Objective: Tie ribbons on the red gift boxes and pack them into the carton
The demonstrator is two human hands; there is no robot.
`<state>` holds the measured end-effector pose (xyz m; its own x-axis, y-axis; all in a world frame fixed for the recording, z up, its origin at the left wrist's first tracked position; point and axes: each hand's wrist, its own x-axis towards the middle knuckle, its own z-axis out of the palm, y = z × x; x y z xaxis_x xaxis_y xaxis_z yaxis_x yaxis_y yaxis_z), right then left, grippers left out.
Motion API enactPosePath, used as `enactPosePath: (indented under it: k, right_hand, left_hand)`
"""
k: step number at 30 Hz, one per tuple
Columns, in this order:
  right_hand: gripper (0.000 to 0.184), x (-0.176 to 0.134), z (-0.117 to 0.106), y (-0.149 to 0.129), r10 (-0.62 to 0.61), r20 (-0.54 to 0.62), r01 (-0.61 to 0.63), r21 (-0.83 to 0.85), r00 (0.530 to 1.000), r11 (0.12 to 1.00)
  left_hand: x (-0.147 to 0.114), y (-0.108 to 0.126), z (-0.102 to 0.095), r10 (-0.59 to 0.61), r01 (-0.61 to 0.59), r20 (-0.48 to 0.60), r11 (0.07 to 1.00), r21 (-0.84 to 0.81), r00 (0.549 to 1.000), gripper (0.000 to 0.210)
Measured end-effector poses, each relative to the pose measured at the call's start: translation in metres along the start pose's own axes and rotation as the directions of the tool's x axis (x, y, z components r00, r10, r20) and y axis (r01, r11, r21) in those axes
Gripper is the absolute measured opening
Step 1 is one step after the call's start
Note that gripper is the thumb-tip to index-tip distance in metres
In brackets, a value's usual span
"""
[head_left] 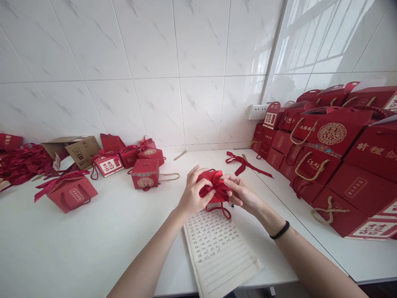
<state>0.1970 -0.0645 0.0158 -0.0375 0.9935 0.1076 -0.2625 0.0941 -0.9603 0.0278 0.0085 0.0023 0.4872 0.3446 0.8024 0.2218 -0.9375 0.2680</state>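
Red paper folds, gathered like petals, form the top of a small box [220, 195] held between a person's 2 bare hands at the centre of the view, just above the far end of an open notebook [217, 252]. The left hand [195, 188] wraps the box from the left, its thumb and bent fingers pinching at the folded top. The right hand [243, 191] has its thumb and fingertips closed on the right edge; whether they grip a single fold cannot be told. A dark red twisted cord [226, 212] hangs in a loop below the box, over the handwritten, lined page. A black band [280, 230] circles the right wrist.

Beyond the right hand, a loose red ribbon [240, 163] lies on the white table [124, 248]. On the left stand several red boxes, the nearest a ribbon-topped box [71, 192]; another, a patterned box [145, 174], has a gold cord [171, 177] beside it. Behind them sits an open brown carton [82, 152], near a heap of red ribbons [26, 163]. Along the right, stacked red gift boxes [335, 165] rise against a pale tiled wall [155, 54].
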Motion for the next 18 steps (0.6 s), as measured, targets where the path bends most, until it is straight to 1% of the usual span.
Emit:
enactPosePath:
  k: [3, 5, 8, 10, 13, 16, 18]
  right_hand:
    - [0.040, 0.000, 0.002, 0.000, -0.003, -0.022, 0.002, -0.035, 1.000, 0.999]
    - [0.040, 0.000, 0.001, -0.001, -0.006, -0.070, 0.004, -0.029, 0.998, 1.000]
    - [0.044, 0.000, -0.002, -0.003, -0.026, -0.167, 0.030, 0.019, 0.986, 0.999]
    - [0.046, 0.001, -0.003, -0.003, -0.057, -0.208, 0.064, 0.026, 0.976, 0.998]
    - [0.046, 0.000, 0.000, -0.004, -0.101, -0.271, 0.082, -0.083, 0.957, 0.993]
    - [0.043, -0.001, 0.004, -0.005, -0.109, -0.353, 0.035, -0.210, 0.929, 0.977]
    - [0.044, -0.002, 0.005, -0.006, -0.079, -0.323, -0.016, -0.280, 0.943, 0.960]
  left_hand:
    - [0.000, 0.000, 0.000, 0.024, -0.023, 0.010, 0.999, -0.043, 1.000, 0.004]
    - [0.000, 0.000, 0.000, 0.012, -0.013, -0.004, 0.997, -0.072, 1.000, 0.003]
    - [0.001, -0.001, -0.002, -0.033, 0.031, -0.016, 0.993, -0.110, 0.999, 0.003]
    - [0.003, -0.003, -0.004, -0.087, 0.084, -0.019, 0.987, -0.137, 0.996, 0.005]
    - [0.005, -0.005, -0.007, -0.170, 0.164, -0.015, 0.970, -0.179, 0.985, 0.006]
    - [0.007, -0.005, -0.011, -0.230, 0.226, 0.003, 0.953, -0.203, 0.973, 0.006]
    - [0.008, -0.006, -0.012, -0.270, 0.268, 0.022, 0.941, -0.207, 0.963, 0.006]
